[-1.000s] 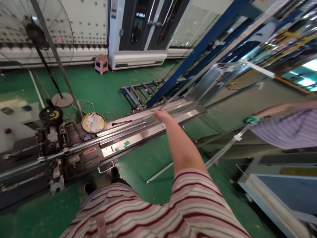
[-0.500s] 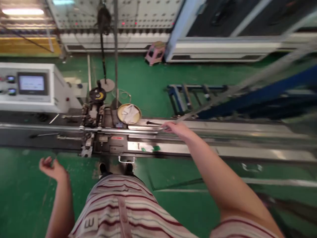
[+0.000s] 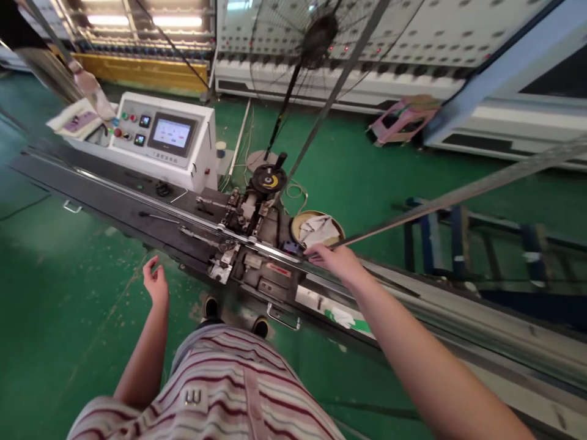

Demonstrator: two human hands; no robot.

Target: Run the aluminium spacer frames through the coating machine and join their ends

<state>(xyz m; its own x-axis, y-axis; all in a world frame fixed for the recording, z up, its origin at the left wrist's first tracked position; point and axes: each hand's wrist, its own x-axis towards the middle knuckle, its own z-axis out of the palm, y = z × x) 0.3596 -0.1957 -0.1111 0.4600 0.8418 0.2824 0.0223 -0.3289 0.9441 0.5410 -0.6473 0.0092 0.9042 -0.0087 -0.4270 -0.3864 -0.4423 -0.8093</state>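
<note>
My right hand point(image 3: 331, 261) is closed on the near end of a long grey metal strip point(image 3: 435, 205), which slants away to the upper right. The fingers sit low over the bench's rail, just right of a small machine head point(image 3: 250, 211) with a black handwheel point(image 3: 269, 178). A shiny narrow bar point(image 3: 275, 252) runs along the rail through the machine head up to those fingertips. My left hand point(image 3: 156, 281) hangs over the floor in front of the bench, fingers loosely curled and apart, holding nothing.
A round tin with white cloth point(image 3: 320, 230) stands behind the right hand. Left along the bench are a rod tool point(image 3: 160, 217) and a control box with a screen point(image 3: 170, 132). White gloves point(image 3: 343, 317) lie at the front. Behind are a fan point(image 3: 320, 40), pink stool point(image 3: 403, 120) and blue rack point(image 3: 463, 241).
My view has turned left, showing more of the control box and bench. My right hand, still on the strip, has come closer to the machine head. The left hand stays empty.
</note>
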